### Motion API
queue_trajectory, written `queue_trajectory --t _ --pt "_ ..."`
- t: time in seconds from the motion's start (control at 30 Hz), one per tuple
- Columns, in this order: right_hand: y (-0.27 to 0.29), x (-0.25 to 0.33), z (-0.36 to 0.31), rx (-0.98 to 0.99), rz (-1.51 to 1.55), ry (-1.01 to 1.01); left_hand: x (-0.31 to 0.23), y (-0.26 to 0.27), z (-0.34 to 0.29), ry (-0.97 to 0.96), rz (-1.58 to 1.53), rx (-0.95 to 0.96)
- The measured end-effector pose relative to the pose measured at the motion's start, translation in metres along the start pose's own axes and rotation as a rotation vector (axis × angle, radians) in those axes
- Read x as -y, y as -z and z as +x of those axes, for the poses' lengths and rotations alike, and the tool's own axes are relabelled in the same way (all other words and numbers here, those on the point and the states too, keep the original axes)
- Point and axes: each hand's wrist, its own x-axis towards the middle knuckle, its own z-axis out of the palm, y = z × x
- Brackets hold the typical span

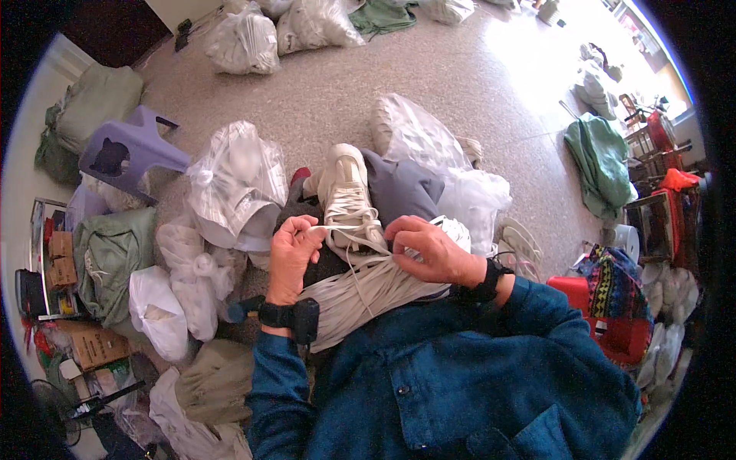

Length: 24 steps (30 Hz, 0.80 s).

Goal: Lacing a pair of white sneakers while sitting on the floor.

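A cream lace-up sneaker [343,180] rests between my knees, its toe pointing away from me. Flat white laces criss-cross its front. My left hand [295,249] pinches a pale shoelace [345,227] that runs taut across the shoe's opening. On the other side, my right hand [433,251] has its fingers curled on lace beside the collar; its fingertips are partly hidden. Across my lap, under both wrists, lies a thick bundle of loose off-white laces [345,307].
Clear plastic bags [238,180] stand to the left, near a purple plastic stool [126,153] and a green sack [115,261]. Another filled clear bag [418,134] lies ahead. Pale shoes [521,241] and a red stool [613,330] are at the right.
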Motion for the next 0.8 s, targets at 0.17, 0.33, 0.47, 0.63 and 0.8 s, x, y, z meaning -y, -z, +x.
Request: queue_trajectory --t 0.17,0.33,0.47,0.63,0.8 --pt "-0.004 0.026 0.025 0.282 0.594 -0.141 0.006 -0.019 -0.005 -0.159 0.083 -0.302" --pt "-0.009 0.005 0.006 0.269 0.173 -0.131 0.027 -0.024 -0.005 -0.14 -0.021 -0.389" --pt "0.014 -0.005 -0.013 0.179 -0.01 -0.17 0.036 -0.025 -0.004 -0.357 0.33 -0.326" --pt "0.031 -0.002 -0.024 0.337 -0.189 -0.251 0.035 -0.031 -0.006 -0.404 0.436 -0.323" --pt "0.027 0.016 -0.011 0.193 0.116 -0.306 0.033 -0.032 -0.009 -0.472 0.6 -0.327"
